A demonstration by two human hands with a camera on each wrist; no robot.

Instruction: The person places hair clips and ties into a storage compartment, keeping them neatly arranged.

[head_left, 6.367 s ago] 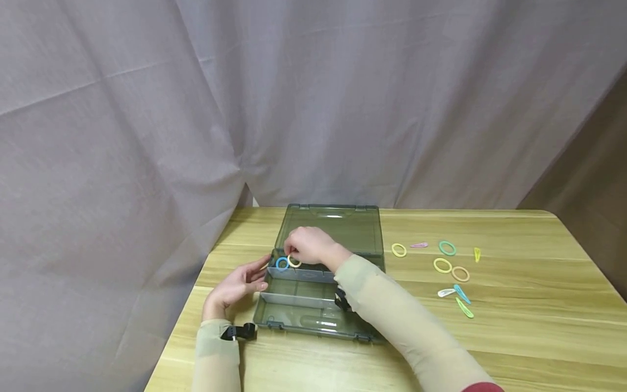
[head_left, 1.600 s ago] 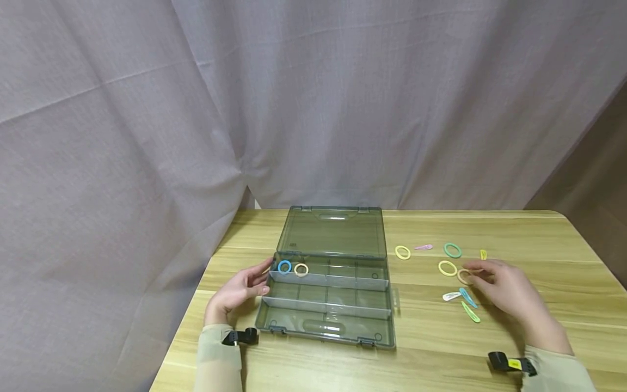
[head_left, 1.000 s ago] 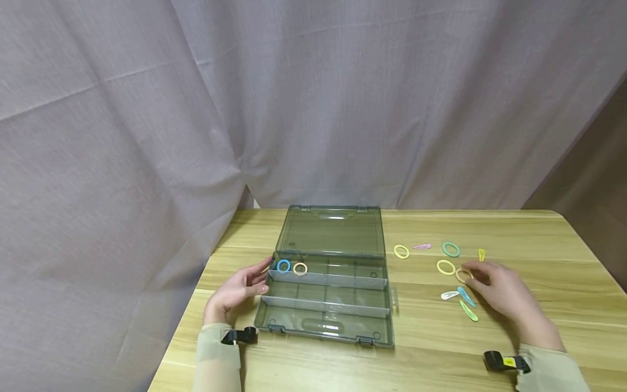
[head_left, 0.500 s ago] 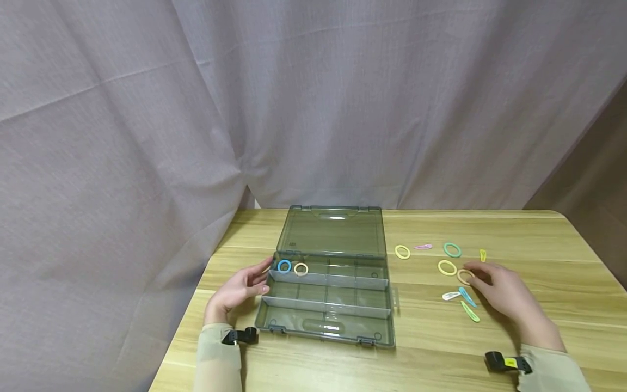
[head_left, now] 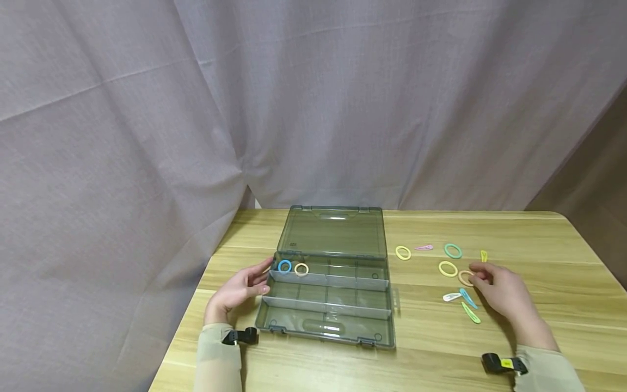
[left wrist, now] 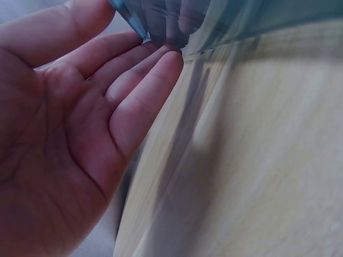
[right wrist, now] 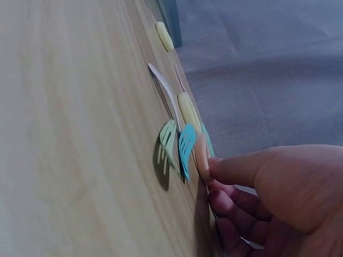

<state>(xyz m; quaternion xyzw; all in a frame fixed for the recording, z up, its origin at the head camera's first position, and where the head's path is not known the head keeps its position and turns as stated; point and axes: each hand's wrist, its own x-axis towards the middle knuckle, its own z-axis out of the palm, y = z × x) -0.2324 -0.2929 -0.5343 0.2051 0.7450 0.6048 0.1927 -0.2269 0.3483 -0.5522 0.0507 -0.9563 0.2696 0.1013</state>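
My left hand (head_left: pixel 240 287) rests against the left side of an open, see-through grey-green compartment box (head_left: pixel 329 343), thumb and nearly straight fingers touching its wall. In the left wrist view, the fingertips (left wrist: pixel 172 58) meet the corner of the box (left wrist: pixel 161 21). A blue hair tie (head_left: pixel 280 267) and a cream hair tie (head_left: pixel 296 270) lie in its back row. To the right, my right hand (head_left: pixel 504 291) pinches a peach hair tie (head_left: pixel 460 278) at table level. In the right wrist view, the thumb presses the peach hair tie (right wrist: pixel 201 158).
White (head_left: pixel 451 297), blue (head_left: pixel 468 298) and light green snap clips (head_left: pixel 471 313) lie near the right hand. Farther back are a green hair tie (head_left: pixel 447 251), yellow hair ties (head_left: pixel 440 268), a pink clip (head_left: pixel 424 247) and a yellow clip (head_left: pixel 484 256). The box lid (head_left: pixel 333 231) lies open behind.
The right hand has left the box's back row, where the cream hair tie now lies, and moved right to the peach hair tie. Lately it has barely shifted. The left hand has stayed at the box.
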